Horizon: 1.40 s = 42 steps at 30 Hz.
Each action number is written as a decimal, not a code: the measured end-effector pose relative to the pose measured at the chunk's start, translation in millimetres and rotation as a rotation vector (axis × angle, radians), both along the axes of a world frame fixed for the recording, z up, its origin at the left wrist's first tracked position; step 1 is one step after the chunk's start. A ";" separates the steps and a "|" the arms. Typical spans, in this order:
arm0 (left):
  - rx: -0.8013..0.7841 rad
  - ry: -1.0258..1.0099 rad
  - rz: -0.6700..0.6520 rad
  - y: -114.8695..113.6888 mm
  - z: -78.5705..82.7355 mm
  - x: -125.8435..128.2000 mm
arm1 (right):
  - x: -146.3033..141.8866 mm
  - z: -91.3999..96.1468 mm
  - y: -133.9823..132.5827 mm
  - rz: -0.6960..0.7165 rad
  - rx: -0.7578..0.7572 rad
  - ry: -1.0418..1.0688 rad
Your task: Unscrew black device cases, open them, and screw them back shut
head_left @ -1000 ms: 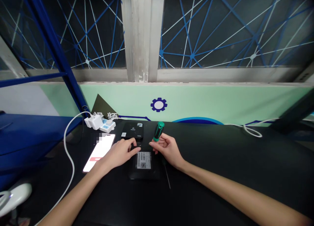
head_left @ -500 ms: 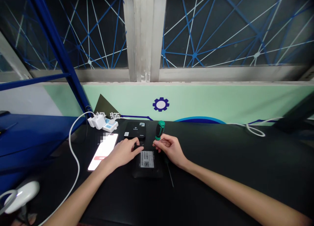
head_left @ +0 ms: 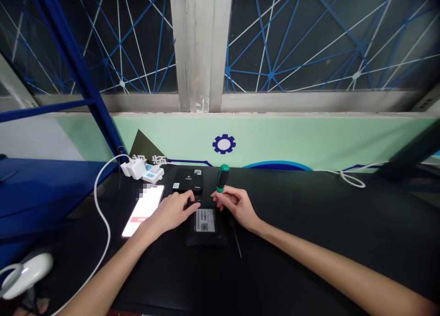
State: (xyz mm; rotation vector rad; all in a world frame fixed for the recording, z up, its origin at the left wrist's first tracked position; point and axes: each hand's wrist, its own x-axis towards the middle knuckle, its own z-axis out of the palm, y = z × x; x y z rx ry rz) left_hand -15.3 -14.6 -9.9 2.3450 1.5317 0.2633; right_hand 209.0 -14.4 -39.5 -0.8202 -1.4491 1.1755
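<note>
A black box-shaped device with a white printed label lies on the black table in front of me. My left hand rests at its far left corner, thumb and index finger apart, with nothing visible between them. At the far right side of the device, my right hand is closed around the lower part of a screwdriver. Its green-and-black handle stands upright above the fingers; the tip is hidden. Below my right hand, a second screwdriver's thin metal shaft lies on the table, its handle mostly covered.
Behind the device lies another black box with small stickers. A lit phone is left of my left hand. A white power strip with a plugged-in charger sits farther back, its white cable curving toward me.
The view has shifted slightly. Both hands keep nearly the same places, and the upright screwdriver stays in my right hand.
</note>
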 end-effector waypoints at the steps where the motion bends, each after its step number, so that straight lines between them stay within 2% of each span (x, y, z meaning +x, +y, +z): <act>1: 0.004 0.002 -0.002 0.0 -0.3 -0.1 | -0.1 -0.7 0.3 -0.003 -0.014 0.003; 11: 0.009 0.032 0.009 0.0 -0.4 0.6 | -0.5 -1.8 4.2 -0.029 -0.112 0.067; 31: 0.015 0.062 0.021 -1.4 3.7 3.8 | 0.4 -4.4 2.7 0.006 -0.051 0.028; 36: 0.014 0.047 0.025 -1.1 4.5 4.0 | -1.0 -5.9 5.1 -0.021 -0.067 0.062; 42: 0.015 0.041 0.031 -2.5 5.2 5.7 | -0.5 -5.4 6.2 0.019 -0.092 0.099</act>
